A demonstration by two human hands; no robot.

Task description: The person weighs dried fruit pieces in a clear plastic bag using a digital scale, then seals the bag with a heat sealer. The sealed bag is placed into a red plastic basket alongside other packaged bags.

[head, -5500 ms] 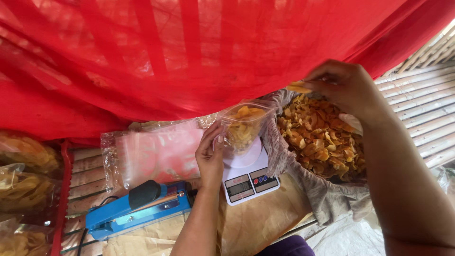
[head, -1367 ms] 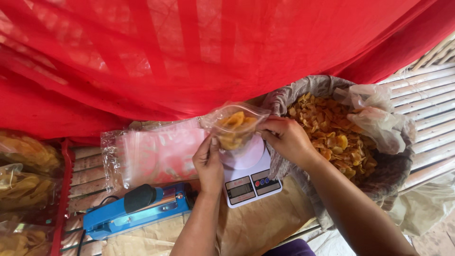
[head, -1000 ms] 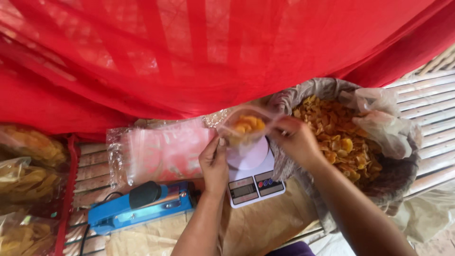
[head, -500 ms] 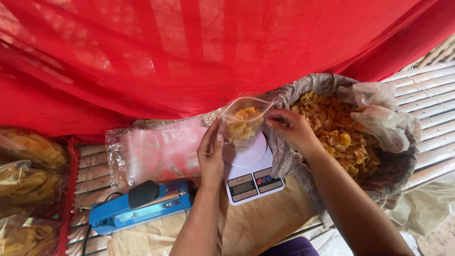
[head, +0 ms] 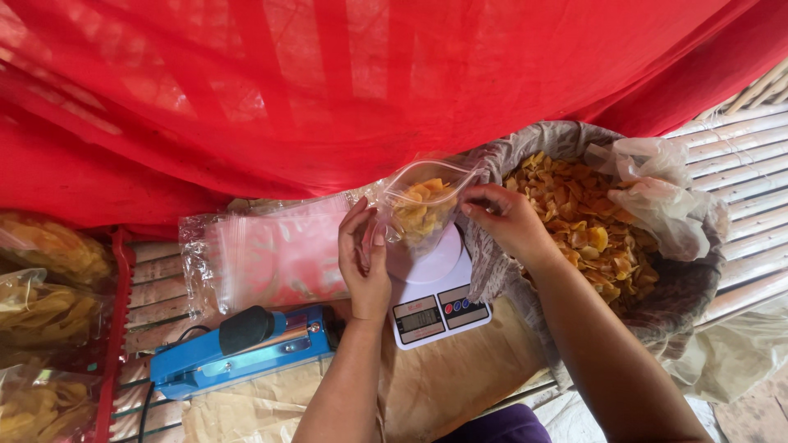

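— Hands first: what are they on?

— Left hand pinches the near-left rim of the clear bag, fingers closed on the plastic. Right hand grips the right rim, thumb and fingertips clenched on the film. Between them the mouth is pulled wide.

— Why held that way?

— I judge it keeps the mouth open and the bag upright, since thin film would slump otherwise. The bag sits on the white scale, so its weight rests on the pan while the hands only steady it.

— Where is the bag relative to each grip?

— Directly between them, rim in both grips, its body hanging below onto the pan. Yellow chips partly fill it.

— And around it?

— Right, touching the right wrist, a cloth-lined sack full of the same chips. Left, a stack of empty bags; near it, a blue sealer. All lie on paper over a slatted bench, with red cloth hanging at the far side.
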